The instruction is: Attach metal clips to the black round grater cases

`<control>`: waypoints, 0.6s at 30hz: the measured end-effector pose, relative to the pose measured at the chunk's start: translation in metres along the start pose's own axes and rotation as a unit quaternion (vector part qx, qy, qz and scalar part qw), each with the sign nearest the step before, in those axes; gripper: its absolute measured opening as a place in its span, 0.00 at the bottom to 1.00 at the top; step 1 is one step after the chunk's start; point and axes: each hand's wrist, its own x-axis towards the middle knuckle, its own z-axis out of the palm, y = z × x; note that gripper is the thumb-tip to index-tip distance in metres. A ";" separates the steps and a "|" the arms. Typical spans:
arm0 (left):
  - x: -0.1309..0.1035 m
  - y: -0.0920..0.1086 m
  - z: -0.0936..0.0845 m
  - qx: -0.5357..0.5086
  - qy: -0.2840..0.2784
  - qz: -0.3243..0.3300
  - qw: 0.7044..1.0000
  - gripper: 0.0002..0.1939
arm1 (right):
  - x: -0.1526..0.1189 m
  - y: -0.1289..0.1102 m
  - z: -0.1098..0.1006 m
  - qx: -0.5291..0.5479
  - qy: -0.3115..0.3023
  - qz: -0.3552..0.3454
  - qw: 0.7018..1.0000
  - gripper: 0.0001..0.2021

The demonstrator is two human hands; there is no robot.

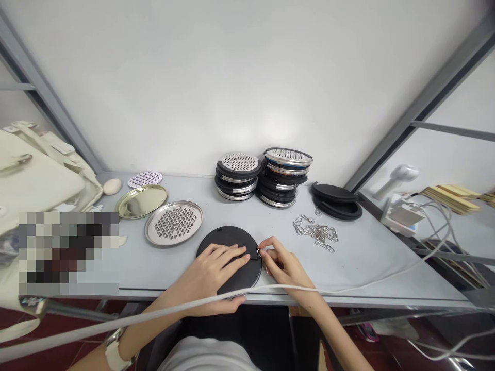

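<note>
A black round case [228, 237] lies near the table's front edge, with a slit running in from its right side. My left hand [214, 270] holds it, fingers flat across the top and thumb at the front edge. At the right rim, my right hand [282, 263] pinches a small metal clip [259, 252] against the slit; most of that clip is hidden by the fingers. To the right lies a loose pile of metal clips [319, 233]. Left of the case is a round metal grater plate [173, 224] with raised teeth.
Two stacks of black-rimmed graters [238, 163] [288, 156] stand by the wall. Black cases [336, 201] sit further right. At left are a gold round lid [142, 201], a lilac perforated disc [145, 179] and a cream bag [42, 175]. A white cable [174, 304] crosses before my arms.
</note>
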 end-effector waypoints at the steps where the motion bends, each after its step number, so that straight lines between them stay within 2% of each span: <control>1: 0.000 0.000 0.000 0.001 -0.002 0.000 1.000 0.33 | 0.000 0.001 0.000 0.001 0.004 0.000 1.000 0.09; 11: 0.000 0.000 -0.002 0.005 -0.004 -0.001 1.000 0.33 | -0.001 0.006 -0.001 0.022 0.038 -0.011 0.999 0.10; 18: -0.001 -0.001 -0.002 0.002 0.001 0.001 1.000 0.32 | 0.002 0.012 -0.001 0.078 0.068 -0.017 0.994 0.11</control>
